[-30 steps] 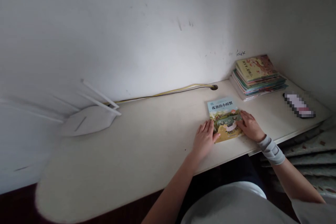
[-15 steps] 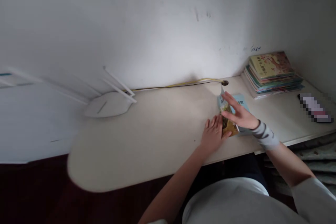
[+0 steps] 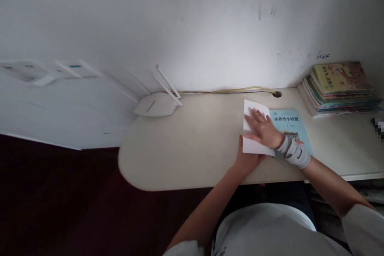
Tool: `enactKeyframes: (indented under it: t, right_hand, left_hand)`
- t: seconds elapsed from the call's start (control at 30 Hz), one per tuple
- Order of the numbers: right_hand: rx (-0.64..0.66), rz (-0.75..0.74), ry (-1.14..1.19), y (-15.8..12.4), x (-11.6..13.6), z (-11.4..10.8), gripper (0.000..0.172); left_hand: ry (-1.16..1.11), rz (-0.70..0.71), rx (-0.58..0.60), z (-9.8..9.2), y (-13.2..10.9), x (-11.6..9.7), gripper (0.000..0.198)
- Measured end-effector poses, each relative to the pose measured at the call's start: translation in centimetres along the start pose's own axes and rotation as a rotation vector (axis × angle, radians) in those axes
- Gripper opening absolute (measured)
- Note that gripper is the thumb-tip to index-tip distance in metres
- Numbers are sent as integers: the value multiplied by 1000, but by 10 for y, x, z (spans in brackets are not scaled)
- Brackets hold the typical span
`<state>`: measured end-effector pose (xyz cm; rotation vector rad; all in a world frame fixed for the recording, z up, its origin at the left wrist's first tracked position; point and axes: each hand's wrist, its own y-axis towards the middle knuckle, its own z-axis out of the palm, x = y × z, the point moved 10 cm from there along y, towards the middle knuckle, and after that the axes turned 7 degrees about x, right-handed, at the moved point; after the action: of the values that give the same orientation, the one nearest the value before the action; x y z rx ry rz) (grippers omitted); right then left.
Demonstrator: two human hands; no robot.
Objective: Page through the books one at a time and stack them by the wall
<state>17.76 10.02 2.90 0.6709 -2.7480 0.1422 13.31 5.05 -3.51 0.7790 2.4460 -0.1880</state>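
Note:
A book lies open near the desk's front edge, with a white page or inside cover point(image 3: 250, 118) on the left and a light blue title page point(image 3: 301, 126) on the right, bearing dark characters and a small picture. My right hand point(image 3: 265, 131) rests on the white side with its fingers spread. Around the lower edge of that side is my left hand point(image 3: 246, 161), thumb at the left corner and its other fingers partly hidden beneath. A grey band circles my right wrist.
A white router point(image 3: 157, 105) with upright antennas stands at the left by the wall. Cables run along the wall to a hole in the desk point(image 3: 210, 128). Stacked books point(image 3: 342, 84) are at the back right, with part of a blurred phone point(image 3: 380, 126) at the right edge.
The illustrated cover has turned to the left, showing its white inner side and the blue page. My right hand now lies on the white side; my left is at its lower edge. The view has shifted left.

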Motion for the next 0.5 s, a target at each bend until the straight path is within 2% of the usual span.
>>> enactKeyframes:
  t: [0.1, 0.17, 0.23, 0.37, 0.5]
  right_hand:
    - [-10, -38, 14, 11, 14, -10, 71]
    - [-27, -10, -14, 16, 9, -14, 71]
    - [-42, 32, -74, 15, -3, -13, 73]
    - [27, 62, -201, 1, -25, 7, 71]
    - [78, -26, -266, -9, -25, 23, 52]
  left_hand:
    - [145, 142, 26, -2, 4, -27, 50]
    - [235, 160, 41, -3, 5, -33, 50]
    - [305, 77, 41, -7, 5, -24, 56]
    - [352, -177, 36, -18, 0, 13, 79]
    - [309, -171, 49, -23, -3, 26, 79]
